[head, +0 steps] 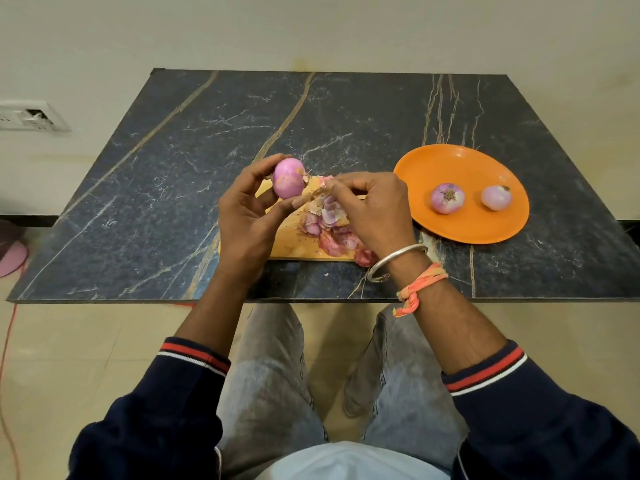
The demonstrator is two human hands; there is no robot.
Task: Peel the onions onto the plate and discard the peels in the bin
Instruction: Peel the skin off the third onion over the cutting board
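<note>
My left hand (247,216) holds a pink, mostly peeled onion (288,177) up above the wooden cutting board (294,242). My right hand (372,209) pinches a strip of onion peel (320,188) just right of that onion. A pile of pink and purple peels (332,230) lies on the board under my right hand. Two peeled onions (447,198) (496,197) sit on the orange plate (460,161) to the right. No bin is in view.
The board and plate rest on a dark marble table (173,185) set against a pale wall. A wall socket (31,116) is at the left. A pink object (12,258) and a red cord (7,341) lie on the floor at the left.
</note>
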